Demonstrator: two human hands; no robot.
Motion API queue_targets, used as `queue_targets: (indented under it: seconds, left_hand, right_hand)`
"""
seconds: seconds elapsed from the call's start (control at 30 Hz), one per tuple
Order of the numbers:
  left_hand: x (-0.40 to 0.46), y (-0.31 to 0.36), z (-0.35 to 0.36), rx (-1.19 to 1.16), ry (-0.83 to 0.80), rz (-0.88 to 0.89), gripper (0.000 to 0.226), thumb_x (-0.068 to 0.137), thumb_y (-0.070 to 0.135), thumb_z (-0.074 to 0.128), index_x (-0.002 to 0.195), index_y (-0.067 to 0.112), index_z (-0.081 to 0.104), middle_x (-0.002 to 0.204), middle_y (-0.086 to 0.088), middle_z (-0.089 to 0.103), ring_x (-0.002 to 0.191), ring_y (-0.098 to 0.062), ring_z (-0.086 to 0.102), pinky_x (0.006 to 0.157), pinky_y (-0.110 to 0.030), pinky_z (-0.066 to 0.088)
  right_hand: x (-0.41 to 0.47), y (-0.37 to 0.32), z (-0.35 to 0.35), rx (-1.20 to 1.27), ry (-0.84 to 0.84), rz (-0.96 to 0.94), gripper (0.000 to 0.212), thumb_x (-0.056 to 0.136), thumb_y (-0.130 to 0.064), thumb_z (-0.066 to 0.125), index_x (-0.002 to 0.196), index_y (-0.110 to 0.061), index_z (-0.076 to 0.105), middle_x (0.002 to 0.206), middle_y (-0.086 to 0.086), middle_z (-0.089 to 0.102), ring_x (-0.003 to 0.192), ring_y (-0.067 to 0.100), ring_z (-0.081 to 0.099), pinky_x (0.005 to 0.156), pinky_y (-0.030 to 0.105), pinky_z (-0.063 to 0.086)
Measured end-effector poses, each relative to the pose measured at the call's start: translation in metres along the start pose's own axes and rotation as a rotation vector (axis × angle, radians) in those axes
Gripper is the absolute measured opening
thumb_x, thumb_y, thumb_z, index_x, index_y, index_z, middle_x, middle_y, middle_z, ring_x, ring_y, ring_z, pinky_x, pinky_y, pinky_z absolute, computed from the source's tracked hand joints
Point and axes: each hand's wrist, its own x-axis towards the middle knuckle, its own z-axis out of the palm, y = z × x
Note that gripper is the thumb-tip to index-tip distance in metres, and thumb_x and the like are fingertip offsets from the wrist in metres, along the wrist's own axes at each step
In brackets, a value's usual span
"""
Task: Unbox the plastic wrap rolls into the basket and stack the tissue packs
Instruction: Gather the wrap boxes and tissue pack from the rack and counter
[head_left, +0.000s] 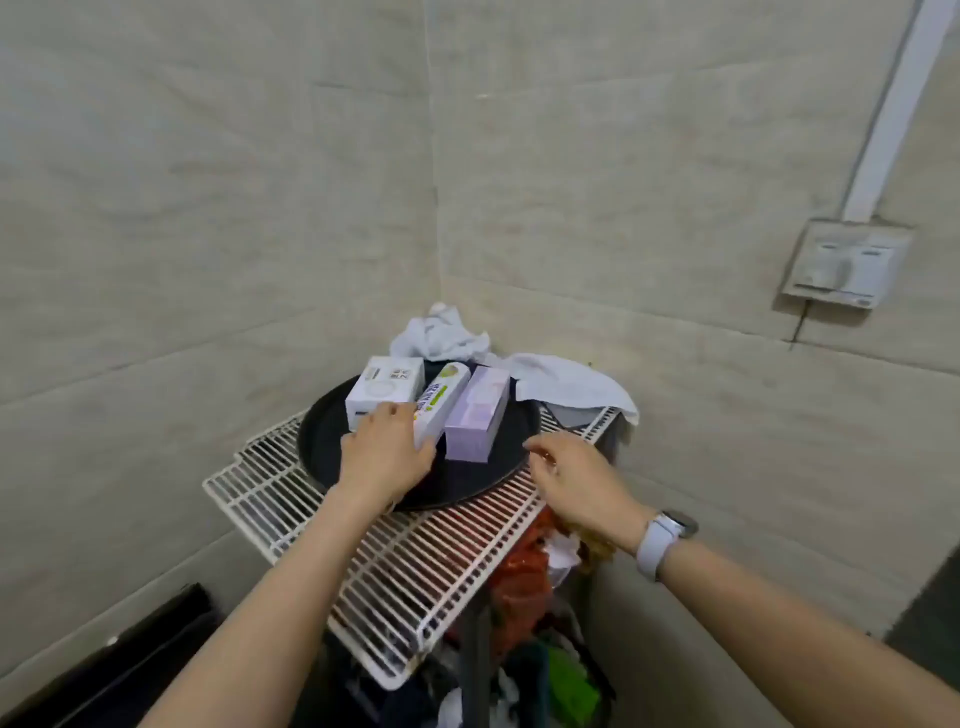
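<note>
Best to pinch the middle box (440, 402) by its near end with the left hand (387, 453) already wrapped there, right hand (569, 475) loose, empty, steadying the tray (322, 441) edge.

Print on the middle box (440, 402) is blurred; nothing can be read.

box (435, 410) print blurred, left hand (387, 454) covering its end
</note>
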Motion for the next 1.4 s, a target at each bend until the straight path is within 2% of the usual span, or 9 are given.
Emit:
queue_targets:
  seconds: [0.23,0.43,0.57,0.67,0.83,0.93,1.07,1.17,1.4]
  left_hand:
    - [0.042,-0.013,0.041,0.106,-0.27,-0.102,0.088,0.078,0.054,0.06,0.143,0.026,0.008,0.142,-0.01,0.031,0.124,-0.034,0.04,0.094,-0.048,0.04]
    - [0.04,-0.016,0.055,0.3,-0.162,-0.13,0.086,0.083,0.038,0.059,0.144,0.035,-0.001,0.134,-0.013,0.04,0.103,-0.034,0.057,0.067,-0.037,0.038]
    - [0.039,-0.013,0.055,0.303,-0.126,-0.183,0.078,0.085,0.032,0.053,0.143,0.04,0.002,0.128,-0.015,0.044,0.096,-0.035,0.059,0.064,-0.036,0.038]
    - [0.034,-0.008,0.052,0.294,-0.113,-0.234,0.078,0.083,0.034,0.053,0.142,0.044,0.003,0.122,-0.011,0.047,0.094,-0.033,0.06,0.065,-0.036,0.04]
    - [0.007,-0.004,0.041,0.208,0.015,-0.317,0.078,0.081,0.036,0.053,0.141,0.047,0.005,0.118,-0.006,0.048,0.091,-0.03,0.061,0.066,-0.035,0.043]
    - [-0.011,0.0,0.026,0.102,0.154,-0.346,0.079,0.079,0.036,0.057,0.141,0.048,0.008,0.115,-0.003,0.049,0.095,-0.028,0.061,0.068,-0.034,0.045]
    - [-0.04,-0.001,-0.001,0.018,0.355,-0.394,0.079,0.076,0.036,0.059,0.137,0.052,0.011,0.111,-0.003,0.053,0.099,-0.031,0.058,0.068,-0.034,0.04]
    - [-0.07,-0.016,-0.026,-0.017,0.472,-0.481,0.077,0.076,0.036,0.059,0.137,0.052,0.014,0.11,-0.004,0.054,0.095,-0.034,0.058,0.067,-0.034,0.038]
    - [-0.196,-0.079,-0.059,-0.05,0.585,-0.778,0.078,0.076,0.032,0.061,0.139,0.046,0.016,0.107,-0.006,0.055,0.091,-0.031,0.056,0.072,-0.039,0.046]
  right_hand:
    - [0.104,0.0,0.05,-0.256,-0.127,-0.173,0.045,0.09,-0.03,0.042,0.133,-0.018,0.039,0.131,0.014,0.041,0.121,0.032,0.034,0.092,0.043,0.044]
    - [0.122,0.01,0.069,-0.395,-0.145,-0.27,0.045,0.084,-0.043,0.045,0.125,-0.025,0.042,0.13,0.016,0.039,0.114,0.035,0.033,0.08,0.043,0.047]
    - [0.12,0.016,0.064,-0.262,-0.04,-0.2,0.045,0.082,-0.051,0.049,0.115,-0.022,0.046,0.126,0.015,0.038,0.111,0.035,0.033,0.075,0.04,0.047]
    - [0.116,0.023,0.056,-0.206,-0.016,-0.199,0.036,0.081,-0.041,0.05,0.107,-0.016,0.049,0.122,0.014,0.041,0.108,0.034,0.035,0.071,0.04,0.047]
    - [0.112,0.039,0.033,-0.048,0.082,-0.251,0.032,0.078,-0.02,0.052,0.108,-0.015,0.058,0.116,0.013,0.052,0.105,0.034,0.041,0.081,0.04,0.047]
    - [0.111,0.032,0.018,0.029,0.242,-0.392,0.028,0.071,-0.01,0.059,0.099,-0.01,0.063,0.097,0.016,0.06,0.091,0.037,0.051,0.074,0.044,0.053]
    - [0.097,-0.001,0.003,0.193,0.337,-0.559,0.032,0.075,-0.014,0.049,0.104,-0.011,0.062,0.102,0.014,0.06,0.096,0.03,0.05,0.079,0.034,0.049]
    - [0.081,-0.038,-0.001,0.294,0.305,-0.657,0.029,0.077,-0.01,0.056,0.106,-0.009,0.063,0.11,0.018,0.058,0.103,0.031,0.051,0.084,0.031,0.046]
    - [0.015,-0.156,0.038,0.473,0.029,-0.833,0.025,0.077,-0.008,0.061,0.101,-0.007,0.067,0.123,0.027,0.054,0.105,0.041,0.055,0.09,0.043,0.046]
